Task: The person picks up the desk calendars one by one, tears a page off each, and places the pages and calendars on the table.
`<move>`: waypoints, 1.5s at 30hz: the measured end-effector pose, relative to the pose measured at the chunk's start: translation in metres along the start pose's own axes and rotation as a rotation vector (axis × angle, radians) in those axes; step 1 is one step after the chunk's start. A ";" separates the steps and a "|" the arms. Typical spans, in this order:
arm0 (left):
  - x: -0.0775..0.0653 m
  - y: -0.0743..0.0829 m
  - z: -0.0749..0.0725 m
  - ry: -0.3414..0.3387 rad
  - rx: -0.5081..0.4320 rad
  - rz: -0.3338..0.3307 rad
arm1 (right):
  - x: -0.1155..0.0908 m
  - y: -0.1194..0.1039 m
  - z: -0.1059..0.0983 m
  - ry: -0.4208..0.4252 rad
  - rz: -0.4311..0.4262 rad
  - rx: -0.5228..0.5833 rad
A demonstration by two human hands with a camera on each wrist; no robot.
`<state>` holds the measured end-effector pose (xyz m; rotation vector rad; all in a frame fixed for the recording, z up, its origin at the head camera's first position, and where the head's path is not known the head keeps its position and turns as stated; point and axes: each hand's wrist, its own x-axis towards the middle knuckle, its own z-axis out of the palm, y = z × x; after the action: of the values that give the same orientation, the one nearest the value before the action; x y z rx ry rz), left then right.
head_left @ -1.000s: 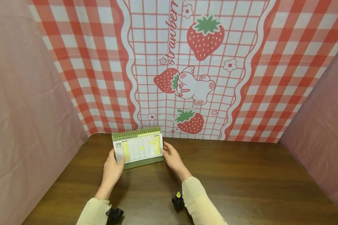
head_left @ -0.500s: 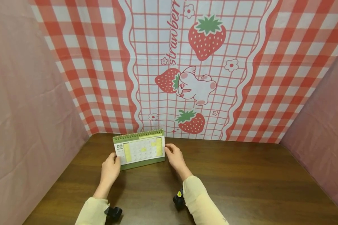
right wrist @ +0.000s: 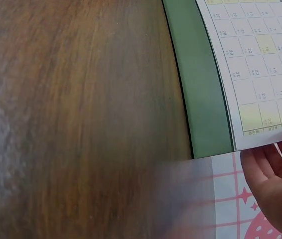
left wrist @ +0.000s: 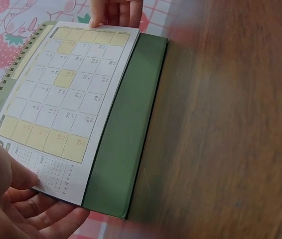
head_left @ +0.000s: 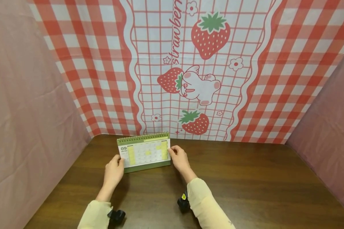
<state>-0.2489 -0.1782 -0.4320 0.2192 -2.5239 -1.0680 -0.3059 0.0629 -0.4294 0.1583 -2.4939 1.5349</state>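
Left hand point(head_left: 113, 168) and right hand point(head_left: 180, 159) grip a calendar point(head_left: 146, 154) at a wooden table point(head_left: 252, 184) between 2 pink drapes point(head_left: 31, 105).

Count as inspected: one green-and-white spiral-bound paper desk calendar point(head_left: 146, 154); two bare hands, namely one left hand point(head_left: 114, 170) and one right hand point(head_left: 180, 159); two pale yellow-green fabric sleeves point(head_left: 95, 214); two black wrist-mounted devices point(head_left: 183, 203); one brown wood-grain worktop point(head_left: 232, 181); one red-and-white checked cloth point(head_left: 275, 105) bearing three printed red strawberries point(head_left: 210, 39); two plain pink fabric side panels point(head_left: 31, 111).
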 end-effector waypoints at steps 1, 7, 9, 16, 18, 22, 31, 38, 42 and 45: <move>0.000 0.000 0.000 -0.002 -0.001 -0.001 | 0.000 0.000 0.000 0.002 -0.005 -0.004; -0.002 -0.001 0.002 -0.017 -0.013 0.001 | 0.001 0.005 -0.002 -0.017 0.011 -0.008; -0.004 -0.001 0.002 -0.022 -0.015 0.005 | 0.001 0.007 -0.002 -0.029 0.010 0.000; -0.006 -0.001 0.003 -0.027 -0.009 0.005 | -0.003 0.009 -0.003 -0.039 -0.007 -0.004; -0.006 -0.001 0.004 -0.032 -0.006 0.006 | -0.004 0.010 -0.005 -0.033 -0.011 -0.018; -0.006 0.001 0.008 -0.046 -0.017 0.018 | -0.008 0.011 -0.010 -0.017 -0.004 -0.047; -0.008 0.006 0.012 -0.065 -0.015 0.045 | -0.013 0.016 -0.018 -0.019 0.017 -0.034; -0.010 0.011 0.015 -0.075 -0.018 0.090 | -0.015 0.021 -0.026 0.005 0.040 -0.021; -0.009 0.010 0.017 -0.083 -0.013 0.103 | -0.016 0.022 -0.029 -0.003 0.057 0.009; -0.009 0.009 0.019 -0.090 -0.010 0.115 | -0.016 0.023 -0.030 -0.021 0.085 0.070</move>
<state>-0.2480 -0.1567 -0.4403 0.0228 -2.5756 -1.0665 -0.2911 0.1001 -0.4400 0.0808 -2.4937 1.6630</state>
